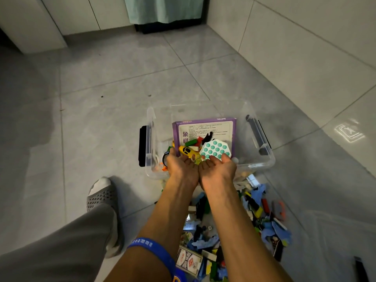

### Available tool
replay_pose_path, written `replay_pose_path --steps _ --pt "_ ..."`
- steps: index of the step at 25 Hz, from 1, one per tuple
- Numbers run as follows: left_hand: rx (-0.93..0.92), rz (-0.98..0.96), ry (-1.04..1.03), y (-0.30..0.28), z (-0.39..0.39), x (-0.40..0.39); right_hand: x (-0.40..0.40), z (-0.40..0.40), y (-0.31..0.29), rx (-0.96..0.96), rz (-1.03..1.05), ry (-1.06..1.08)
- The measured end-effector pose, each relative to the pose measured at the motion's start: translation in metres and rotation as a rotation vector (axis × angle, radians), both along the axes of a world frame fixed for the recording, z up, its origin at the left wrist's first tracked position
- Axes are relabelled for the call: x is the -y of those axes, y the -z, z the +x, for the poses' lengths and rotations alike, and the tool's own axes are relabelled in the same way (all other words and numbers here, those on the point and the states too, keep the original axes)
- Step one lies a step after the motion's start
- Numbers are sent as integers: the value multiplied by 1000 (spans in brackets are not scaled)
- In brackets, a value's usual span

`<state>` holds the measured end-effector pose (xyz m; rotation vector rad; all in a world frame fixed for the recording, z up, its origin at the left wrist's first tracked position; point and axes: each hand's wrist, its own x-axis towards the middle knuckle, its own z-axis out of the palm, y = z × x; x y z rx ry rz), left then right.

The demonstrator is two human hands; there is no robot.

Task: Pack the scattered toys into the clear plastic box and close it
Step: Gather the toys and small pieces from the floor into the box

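Note:
The clear plastic box (254, 159) stands open on the floor, with dark handles on both sides. Inside lie a purple game box (205, 127), a white pop toy with teal bubbles (215, 149), a yellow toy car (187, 151) and small blocks. My left hand (181, 165) and my right hand (218, 168) are side by side, palms up and cupped, over the near edge of the box. Small pieces show at the fingertips between the hands. A heap of scattered toys (234, 220) lies on the floor just in front of the box, partly hidden by my forearms.
Grey tiled floor (122, 88) all around. My leg and slippered foot (101, 196) are to the left. A card pack (189, 261) lies in the heap. White wall at right, cabinets at the back left, a dark object (361, 267) at the bottom right.

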<state>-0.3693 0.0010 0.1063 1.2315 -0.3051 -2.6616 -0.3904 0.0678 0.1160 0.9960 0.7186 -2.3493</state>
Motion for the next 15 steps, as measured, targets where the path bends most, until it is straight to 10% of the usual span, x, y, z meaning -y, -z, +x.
replay_pose_path --steps 8,15 --pt "-29 -103 35 9 18 -6 -12 12 19 -62 3 -3" --pt "248 -309 345 55 90 -20 -103 55 78 43 403 -102"
